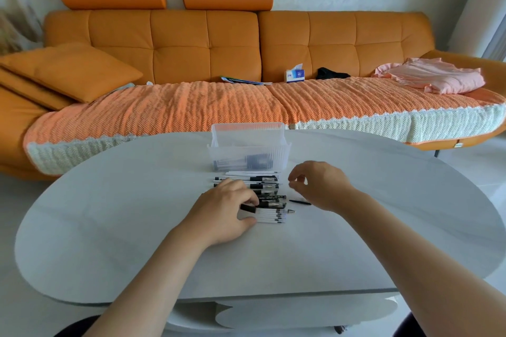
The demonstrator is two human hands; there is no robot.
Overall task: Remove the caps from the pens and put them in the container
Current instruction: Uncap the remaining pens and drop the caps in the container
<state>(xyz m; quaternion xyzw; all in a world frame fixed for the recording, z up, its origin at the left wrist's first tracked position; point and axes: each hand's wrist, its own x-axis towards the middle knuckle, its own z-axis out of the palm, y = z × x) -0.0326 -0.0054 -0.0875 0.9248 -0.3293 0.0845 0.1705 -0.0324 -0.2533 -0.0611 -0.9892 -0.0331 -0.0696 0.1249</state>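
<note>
The smooth table [137, 227] would likely let pens roll away if the row gets nudged. The container [247, 150] stands just behind the pens [267, 186], and a careless toss could miss it. The left hand [227, 210] lies on the row's near end, fingers curled over several pens. The right hand [320, 186] hovers just right of the row, fingertips loosely pinched; whether it holds anything I cannot tell.

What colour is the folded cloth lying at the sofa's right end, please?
The folded cloth is pale pink, seen in the head view.
</note>
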